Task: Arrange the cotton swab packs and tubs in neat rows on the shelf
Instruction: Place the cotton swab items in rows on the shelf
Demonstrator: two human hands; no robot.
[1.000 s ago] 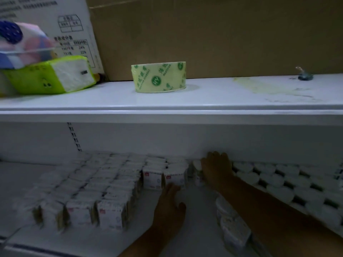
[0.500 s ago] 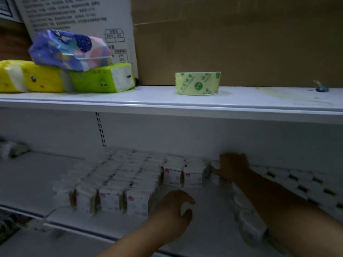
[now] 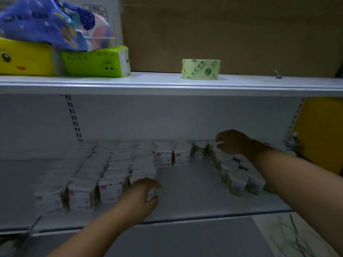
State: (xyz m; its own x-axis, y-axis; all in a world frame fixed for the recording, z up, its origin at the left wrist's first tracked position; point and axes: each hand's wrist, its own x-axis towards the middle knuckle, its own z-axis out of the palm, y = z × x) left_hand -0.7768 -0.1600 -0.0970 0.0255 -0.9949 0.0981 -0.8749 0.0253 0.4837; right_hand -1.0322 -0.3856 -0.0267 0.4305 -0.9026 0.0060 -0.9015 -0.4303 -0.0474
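Observation:
Square white cotton swab packs [image 3: 111, 190] with red marks stand in several rows on the left half of the lower shelf [image 3: 185, 191]. Round white tubs [image 3: 237, 180] with green labels run in rows from the back centre toward the right front. My left hand [image 3: 143, 195] reaches in from below and curls its thumb and fingers round the front-right pack of the block. At the back, my right hand [image 3: 233, 143] has its fingers curled on a tub in the rear row. The picture is dim and blurred.
The upper shelf [image 3: 167, 88] hangs low over the work area and carries a roll of green tape [image 3: 201, 69] and yellow, green and blue tissue packs [image 3: 96, 62]. Brown cardboard [image 3: 222, 30] stands behind. A yellow panel [image 3: 319, 134] borders the right side.
The view has shifted left and pulled back. My left hand moved left and closed on the front-right pack. My right hand stayed at the rear tubs and its fingers curled.

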